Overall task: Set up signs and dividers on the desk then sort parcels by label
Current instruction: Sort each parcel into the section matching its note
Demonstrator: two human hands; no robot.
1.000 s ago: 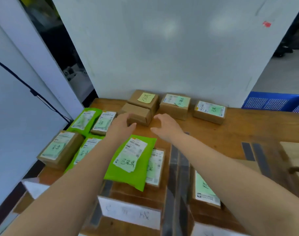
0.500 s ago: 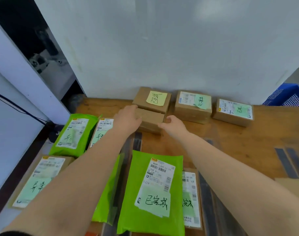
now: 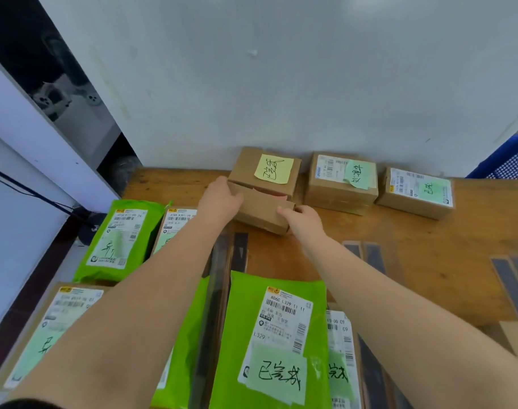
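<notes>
Plain box (image 3: pixel 262 212) on tabletop (image 3: pixel 414 246), touching front of yellow-note box (image 3: pixel 265 169) by wall. Gripped at both ends: left hand (image 3: pixel 220 199) on left end, right hand (image 3: pixel 303 221) on right end w/ fingers curled. Green mailer (image 3: pixel 277 335) nearer, betw. forearms.

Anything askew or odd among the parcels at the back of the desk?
Yes. The plain brown box held between the left hand and right hand lies skewed, showing no label, unlike the yellow-note box behind it. Something pink shows between them.
</notes>
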